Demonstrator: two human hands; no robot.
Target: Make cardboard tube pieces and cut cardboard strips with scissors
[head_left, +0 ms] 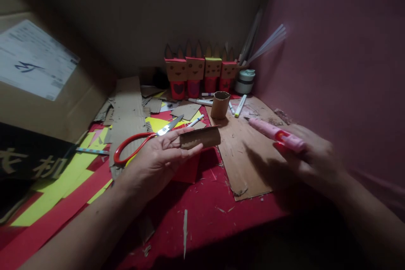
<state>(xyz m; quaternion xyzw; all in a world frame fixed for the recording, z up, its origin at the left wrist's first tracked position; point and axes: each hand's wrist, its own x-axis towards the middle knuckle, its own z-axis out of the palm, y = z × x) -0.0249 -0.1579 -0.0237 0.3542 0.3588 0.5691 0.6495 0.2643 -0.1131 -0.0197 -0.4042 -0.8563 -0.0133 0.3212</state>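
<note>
My left hand (161,152) pinches a small curved piece of brown cardboard (202,137) between thumb and fingers, above the red work surface. In my right hand (316,156) is a pink hot glue gun (268,130), its dark tip pointing left and its red trigger showing under the fingers. Between and beyond the hands, a short cardboard tube (220,105) stands upright on a flat cardboard sheet (249,164). Close behind my left hand lie red-handled scissors (134,145), blades pointing away.
Several cardboard figures (194,69) with faces and pointed ears stand along the back. Right of them are a lidded pale green container (245,81) and translucent sticks (268,42). Markers (240,106), cardboard scraps and yellow paper (57,198) are scattered about. A large box (85,76) stands left.
</note>
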